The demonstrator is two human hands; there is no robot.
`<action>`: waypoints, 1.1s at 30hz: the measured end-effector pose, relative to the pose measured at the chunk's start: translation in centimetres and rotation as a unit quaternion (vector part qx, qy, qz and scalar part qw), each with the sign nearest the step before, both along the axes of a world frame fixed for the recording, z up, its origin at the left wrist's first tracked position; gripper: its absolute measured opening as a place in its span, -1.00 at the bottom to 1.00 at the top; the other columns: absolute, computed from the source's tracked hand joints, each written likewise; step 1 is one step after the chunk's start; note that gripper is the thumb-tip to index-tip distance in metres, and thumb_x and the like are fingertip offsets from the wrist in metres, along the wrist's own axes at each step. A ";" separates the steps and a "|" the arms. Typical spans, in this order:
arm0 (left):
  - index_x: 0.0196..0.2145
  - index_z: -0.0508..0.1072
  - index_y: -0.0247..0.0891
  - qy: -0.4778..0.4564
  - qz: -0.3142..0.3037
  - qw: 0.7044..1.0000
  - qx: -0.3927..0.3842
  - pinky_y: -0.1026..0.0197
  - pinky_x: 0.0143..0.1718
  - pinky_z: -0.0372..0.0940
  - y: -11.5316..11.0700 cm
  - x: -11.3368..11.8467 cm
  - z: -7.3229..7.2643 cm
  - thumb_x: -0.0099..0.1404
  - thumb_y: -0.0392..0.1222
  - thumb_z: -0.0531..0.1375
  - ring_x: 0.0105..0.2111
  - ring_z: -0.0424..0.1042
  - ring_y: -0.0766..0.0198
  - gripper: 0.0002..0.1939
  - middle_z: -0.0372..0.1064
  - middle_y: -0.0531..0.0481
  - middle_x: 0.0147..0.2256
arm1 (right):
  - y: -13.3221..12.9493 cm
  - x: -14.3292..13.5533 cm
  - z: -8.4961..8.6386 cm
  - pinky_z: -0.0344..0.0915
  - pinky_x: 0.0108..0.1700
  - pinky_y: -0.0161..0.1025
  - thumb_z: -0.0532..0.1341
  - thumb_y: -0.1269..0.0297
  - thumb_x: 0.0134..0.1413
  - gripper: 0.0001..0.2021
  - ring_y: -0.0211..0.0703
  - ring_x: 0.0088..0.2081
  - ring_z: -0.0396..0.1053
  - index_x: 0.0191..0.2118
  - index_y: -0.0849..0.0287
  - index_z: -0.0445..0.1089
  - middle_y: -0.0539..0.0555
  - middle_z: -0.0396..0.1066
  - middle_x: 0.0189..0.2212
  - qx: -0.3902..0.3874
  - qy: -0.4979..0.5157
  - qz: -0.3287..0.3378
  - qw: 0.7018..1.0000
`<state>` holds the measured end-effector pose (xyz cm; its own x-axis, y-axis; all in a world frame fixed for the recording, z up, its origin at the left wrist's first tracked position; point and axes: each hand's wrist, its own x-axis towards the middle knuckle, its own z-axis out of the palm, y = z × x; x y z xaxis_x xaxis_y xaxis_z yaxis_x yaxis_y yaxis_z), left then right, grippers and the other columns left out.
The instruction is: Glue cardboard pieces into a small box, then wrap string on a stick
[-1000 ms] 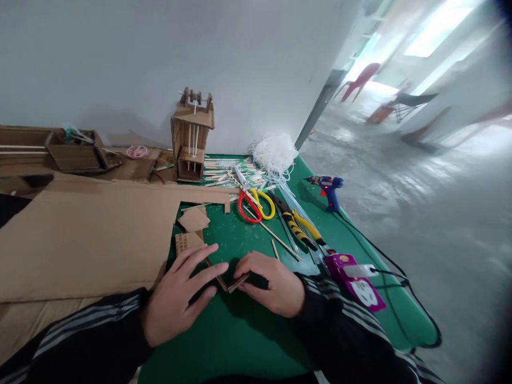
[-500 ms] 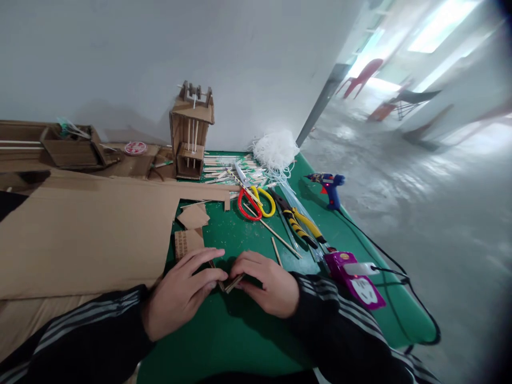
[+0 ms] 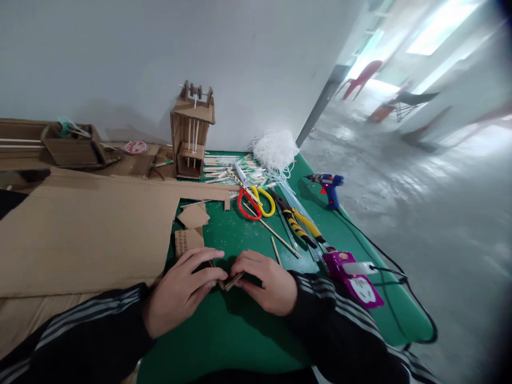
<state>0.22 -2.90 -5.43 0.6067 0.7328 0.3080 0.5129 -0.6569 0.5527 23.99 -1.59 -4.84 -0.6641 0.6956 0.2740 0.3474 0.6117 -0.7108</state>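
Between both hands, at the near part of the green table point(image 3: 224, 341), are small cardboard pieces point(image 3: 231, 282) seen mostly edge-on, meeting at an angle. My left hand point(image 3: 186, 290) pinches the left piece with thumb and fingers. My right hand point(image 3: 266, 282) is closed around the right piece, its fingertips close to those of the left. My fingers cover most of the pieces. Just beyond my left hand lie a printed cardboard square point(image 3: 189, 241) and some smaller cardboard cutouts point(image 3: 194, 216).
A large cardboard sheet point(image 3: 92, 234) covers the left side. Scissors point(image 3: 256, 202), pliers point(image 3: 300, 221), sticks point(image 3: 224, 168) and a white string heap point(image 3: 275, 152) lie beyond. A glue gun point(image 3: 331, 186) and purple power strip point(image 3: 354, 280) are right; a cardboard model point(image 3: 192, 133) stands against the wall.
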 end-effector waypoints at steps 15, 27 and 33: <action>-0.08 0.46 -0.07 -0.007 0.007 1.000 0.001 0.13 0.13 0.22 -0.1 0.1 0.2 0.42 -0.31 0.03 0.10 0.26 0.17 -0.73 0.33 -0.02 0.08 | -0.1 -0.2 0.3 0.26 -0.17 -0.23 0.13 0.48 0.18 -0.90 -0.15 -0.25 0.35 -0.23 0.15 0.33 0.10 0.42 -0.31 0.000 -0.001 -0.002 1.000; 0.17 0.26 0.02 0.007 0.015 1.000 0.018 0.07 0.20 0.17 -0.3 -0.1 -0.2 0.44 -0.30 0.03 0.21 0.17 0.16 -0.60 0.13 0.00 0.25 | -0.1 -0.2 -0.2 0.29 -0.16 -0.19 0.18 0.44 0.09 -0.77 -0.12 -0.22 0.33 -0.11 0.14 0.30 0.12 0.40 -0.25 0.007 0.010 -0.017 1.000; 0.25 0.11 -0.02 -0.009 0.047 0.999 -0.013 0.06 0.25 0.12 -0.6 -0.2 -0.4 0.43 -0.22 0.04 0.27 0.07 0.14 -0.54 -0.05 -0.02 0.32 | -0.4 0.0 0.2 0.33 -0.03 -0.12 0.26 0.44 -0.03 -0.49 -0.04 -0.04 0.31 0.08 0.12 0.22 0.16 0.33 -0.05 -0.038 -0.004 -0.044 0.998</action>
<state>0.02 -3.49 -5.84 0.5288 0.7948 0.2976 0.5621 -0.5908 0.5788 23.99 -1.98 -4.60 -0.6021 0.7696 0.2125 0.4027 0.5226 -0.7515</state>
